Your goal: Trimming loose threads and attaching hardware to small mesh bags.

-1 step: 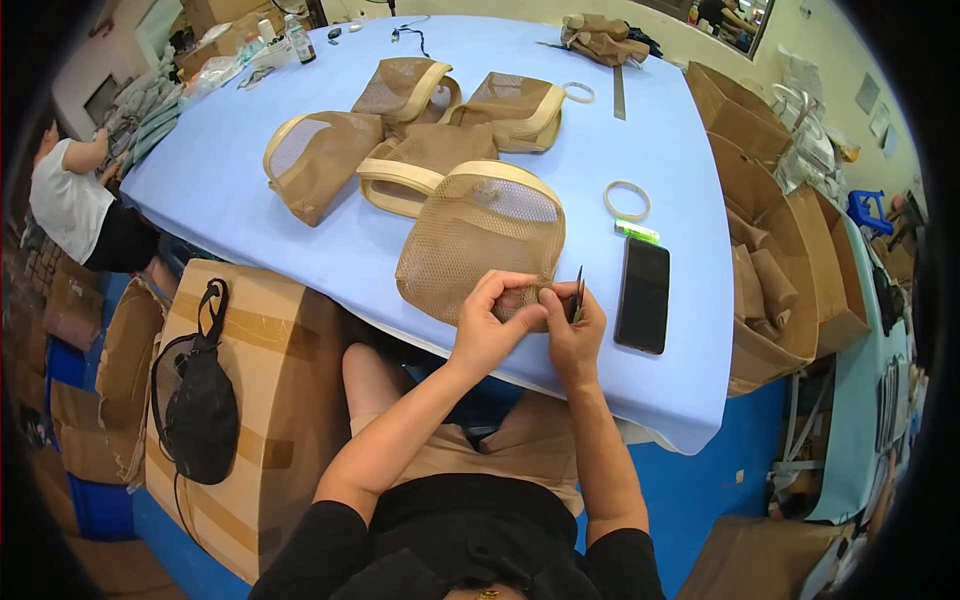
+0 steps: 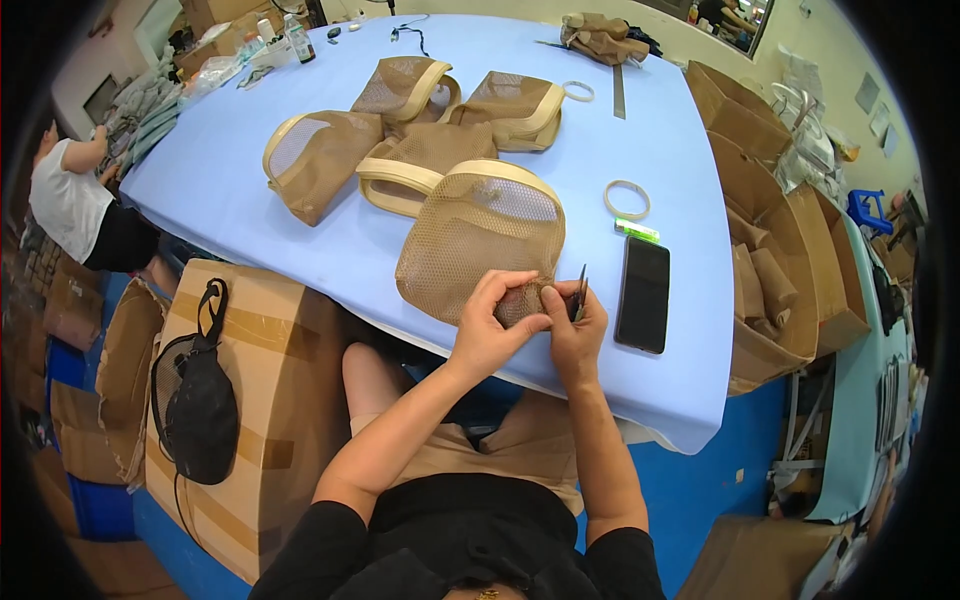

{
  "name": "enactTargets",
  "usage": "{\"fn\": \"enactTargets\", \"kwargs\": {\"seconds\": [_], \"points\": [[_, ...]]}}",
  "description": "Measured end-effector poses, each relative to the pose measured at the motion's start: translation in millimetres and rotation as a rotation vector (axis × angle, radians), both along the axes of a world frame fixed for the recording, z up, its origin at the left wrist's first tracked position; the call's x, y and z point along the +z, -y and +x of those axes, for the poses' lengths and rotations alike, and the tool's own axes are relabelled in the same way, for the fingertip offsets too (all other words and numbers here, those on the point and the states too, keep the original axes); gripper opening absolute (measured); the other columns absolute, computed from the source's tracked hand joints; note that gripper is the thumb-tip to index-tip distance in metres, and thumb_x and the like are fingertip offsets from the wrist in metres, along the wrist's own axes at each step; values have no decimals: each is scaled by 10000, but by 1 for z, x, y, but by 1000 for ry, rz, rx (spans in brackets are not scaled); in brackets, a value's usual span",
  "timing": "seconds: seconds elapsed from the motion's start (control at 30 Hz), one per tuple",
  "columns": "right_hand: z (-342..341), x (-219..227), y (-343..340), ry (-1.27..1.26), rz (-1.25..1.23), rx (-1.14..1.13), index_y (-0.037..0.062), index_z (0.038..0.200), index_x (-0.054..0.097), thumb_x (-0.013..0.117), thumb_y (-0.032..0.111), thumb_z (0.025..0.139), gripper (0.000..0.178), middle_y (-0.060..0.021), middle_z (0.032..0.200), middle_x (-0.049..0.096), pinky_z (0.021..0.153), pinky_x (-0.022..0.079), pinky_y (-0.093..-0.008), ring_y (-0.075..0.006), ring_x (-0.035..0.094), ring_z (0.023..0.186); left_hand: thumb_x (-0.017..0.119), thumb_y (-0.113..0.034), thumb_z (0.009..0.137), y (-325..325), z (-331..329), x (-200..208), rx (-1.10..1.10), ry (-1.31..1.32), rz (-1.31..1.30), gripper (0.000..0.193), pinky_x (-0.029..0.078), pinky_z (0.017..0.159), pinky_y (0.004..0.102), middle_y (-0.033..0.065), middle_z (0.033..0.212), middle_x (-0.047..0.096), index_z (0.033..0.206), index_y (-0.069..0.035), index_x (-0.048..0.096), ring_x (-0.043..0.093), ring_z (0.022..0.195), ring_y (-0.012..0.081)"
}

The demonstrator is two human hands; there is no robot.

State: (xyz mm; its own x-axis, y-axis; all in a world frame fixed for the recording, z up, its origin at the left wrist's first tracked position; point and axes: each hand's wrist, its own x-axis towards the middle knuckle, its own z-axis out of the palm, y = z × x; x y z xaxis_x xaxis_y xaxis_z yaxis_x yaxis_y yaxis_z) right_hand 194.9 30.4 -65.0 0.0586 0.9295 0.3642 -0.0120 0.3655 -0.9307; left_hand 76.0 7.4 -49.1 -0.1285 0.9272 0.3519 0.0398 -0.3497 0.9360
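The blue worktop point(image 2: 680, 150) runs across the middle. A taped carton point(image 2: 262, 400) stands by the left part of its near edge; an open cardboard box point(image 2: 770, 362) lines the right edge. The brown mesh bag point(image 2: 480, 240) lies at the near edge, with four similar bags point(image 2: 325, 170) crowded just behind it, toward the far-left corner. The left hand point(image 2: 490, 320) has its grip closed around gathered mesh at the bag's near-right side; the right hand point(image 2: 577, 335) has its grip pinching there too. Between that hand and the right edge lies a black phone point(image 2: 642, 295). At the far-left corner stands a bottle point(image 2: 299, 40), its label too small to read. Beyond the phone lies a pale ring point(image 2: 627, 200). A dark pointed tool point(image 2: 581, 290), also in the right hand's grip, points upward. Touching or nearly touching the phone's far end is a green-and-white packet point(image 2: 637, 231), its printing unreadable.
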Motion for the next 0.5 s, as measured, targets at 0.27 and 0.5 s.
{"fn": "enactTargets", "kwargs": {"seconds": [0.27, 0.5], "points": [[6, 3, -3, -161, -92, 46, 18, 753, 558, 595, 118, 801, 118, 23, 609, 506, 471, 345, -175, -40, 428, 521, 743, -125, 619, 1, -16, -5, 26, -498, 275, 627, 406, 843, 313, 125, 1051, 527, 1172, -29, 465, 500, 984, 245], [24, 4, -8, -736, -479, 347, 89, 801, 489, 515, 193, 852, 118, 57, 544, 420, 335, 242, -177, -19, 301, 373, 705, -115, 661, -4, -20, -12, -63, -420, 280, 477, 430, 785, 323, 115, 967, 583, 1098, -31, 533, 540, 879, 264]]}}
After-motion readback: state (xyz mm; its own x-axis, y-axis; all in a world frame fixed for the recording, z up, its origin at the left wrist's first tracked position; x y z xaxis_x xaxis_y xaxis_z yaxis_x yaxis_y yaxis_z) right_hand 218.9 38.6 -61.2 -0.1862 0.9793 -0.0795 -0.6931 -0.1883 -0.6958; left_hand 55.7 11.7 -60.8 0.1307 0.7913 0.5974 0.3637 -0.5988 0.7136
